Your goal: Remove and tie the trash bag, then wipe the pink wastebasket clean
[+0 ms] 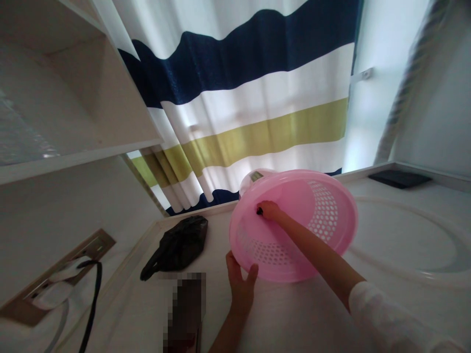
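A pink plastic basket [294, 196] with perforated sides is tilted so that its inside faces me. At its lower left rim, my left hand [242, 282] grips the edge, fingers behind it and thumb at the front. My right hand [270, 211] reaches inside the basket, its fingers closed on a small black object [259, 211] near the inner left wall. The kind of that object is too small to make out. Behind the basket, a white rounded item [252, 181] with a small greenish panel is mostly hidden.
A knotted black plastic bag [178, 245] lies left of the basket, near a pixelated dark item [187, 304]. Plugs and a black cable [93, 299] hang from a wall socket [99, 242]. At right are a flat black object [400, 178] and a large pale ring [423, 277].
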Motion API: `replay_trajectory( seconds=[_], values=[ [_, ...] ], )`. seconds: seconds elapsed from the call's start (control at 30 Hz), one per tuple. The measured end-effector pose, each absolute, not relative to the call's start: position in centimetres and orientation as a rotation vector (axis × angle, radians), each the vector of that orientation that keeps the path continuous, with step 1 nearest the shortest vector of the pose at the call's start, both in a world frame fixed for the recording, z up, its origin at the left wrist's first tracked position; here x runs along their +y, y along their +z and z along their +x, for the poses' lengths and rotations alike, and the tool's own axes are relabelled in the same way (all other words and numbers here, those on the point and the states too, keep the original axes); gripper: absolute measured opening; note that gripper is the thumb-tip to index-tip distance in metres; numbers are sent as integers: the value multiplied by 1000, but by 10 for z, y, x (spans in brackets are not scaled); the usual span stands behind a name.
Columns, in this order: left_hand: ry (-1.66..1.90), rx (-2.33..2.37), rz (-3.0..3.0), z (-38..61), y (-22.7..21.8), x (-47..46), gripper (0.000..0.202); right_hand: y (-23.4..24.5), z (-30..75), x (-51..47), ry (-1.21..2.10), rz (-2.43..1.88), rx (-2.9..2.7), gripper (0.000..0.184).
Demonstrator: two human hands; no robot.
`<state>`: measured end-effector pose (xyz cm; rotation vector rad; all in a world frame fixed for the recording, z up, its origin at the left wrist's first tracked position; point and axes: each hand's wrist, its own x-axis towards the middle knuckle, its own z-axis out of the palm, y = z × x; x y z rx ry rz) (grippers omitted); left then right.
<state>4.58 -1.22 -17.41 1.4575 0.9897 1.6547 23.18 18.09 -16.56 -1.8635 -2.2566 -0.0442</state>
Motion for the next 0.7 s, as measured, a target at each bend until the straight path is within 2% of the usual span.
replay_trajectory(
  seconds=[0.3,0.47,0.7],
  values=[
    [1406,1146,1659,50,-177,-14,81,-154,235,170,-11,-1902,-2290,27],
    [1312,1107,1675,53,-173,-14,68,-147,241,155,4,-1918,-2371,27],
    [1391,1080,1729,54,-174,-15,73,-141,257,117,51,-1766,-2630,23]
  ],
)
